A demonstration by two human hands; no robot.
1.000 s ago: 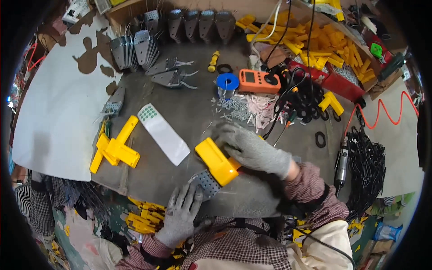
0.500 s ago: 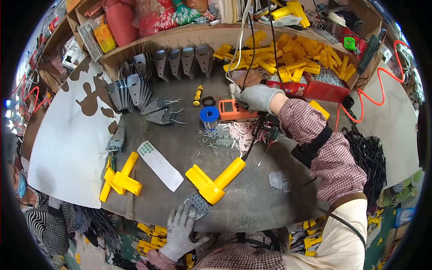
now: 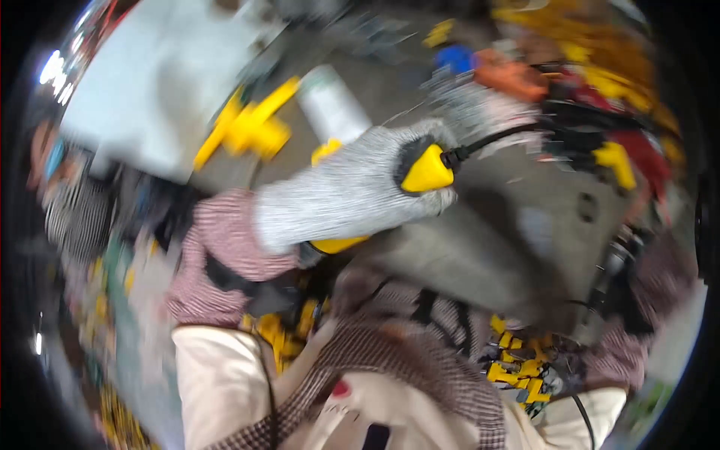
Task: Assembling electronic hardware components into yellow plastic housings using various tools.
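Note:
My left hand [image 3: 345, 187], in a grey knit glove, is raised over the workbench with its fingers wrapped round a yellow plastic handle [image 3: 428, 171]. The handle's end pokes out past the fingers, and a black cable [image 3: 499, 138] runs from it toward the right. More yellow plastic shows above and below the glove; the rest is covered by the hand. At the far right edge lies my right arm's checked sleeve [image 3: 660, 274]. Blur and the dark rim keep me from making out the right hand's fingers or anything in them.
Another yellow cross-shaped housing [image 3: 251, 131] and a white strip [image 3: 332, 105] lie on the grey bench. Behind are a blue spool [image 3: 454, 58], an orange meter [image 3: 510, 75] and a yellow pile [image 3: 592, 34]. A co-worker's striped sleeve [image 3: 73, 220] is at the left.
My left hand has risen from the bench's front edge and closed round the yellow handle, lifting it. My right arm has swung away from the meter to the far right. The whole view has shifted and blurred.

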